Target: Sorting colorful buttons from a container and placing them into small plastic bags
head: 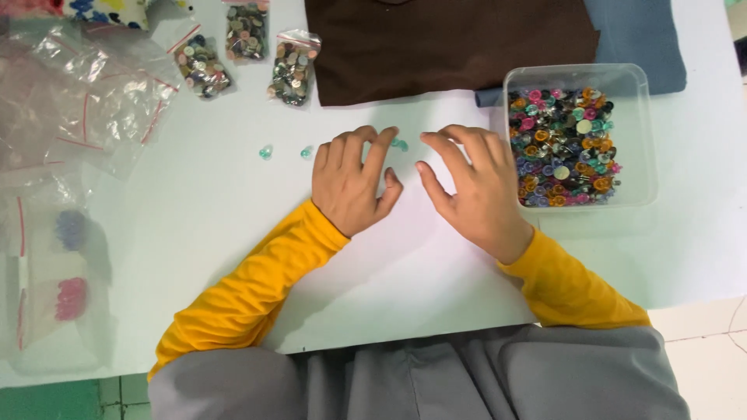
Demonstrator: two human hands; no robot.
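Teal pins (399, 144) at left hand (354, 183) fingertips; 2 more (265, 152) lie apart. Right hand (475, 187) spread, empty. Tub (643, 140) remains full, sorting barely begun.

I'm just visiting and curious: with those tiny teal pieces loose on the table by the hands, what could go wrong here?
1. The teal pieces lie loose and apart; a sleeve could brush them away.
2. The right hand rests close to the clear tub of mixed pins; a nudge might spill it.
3. The piece at the left hand fingers is small and could slip.
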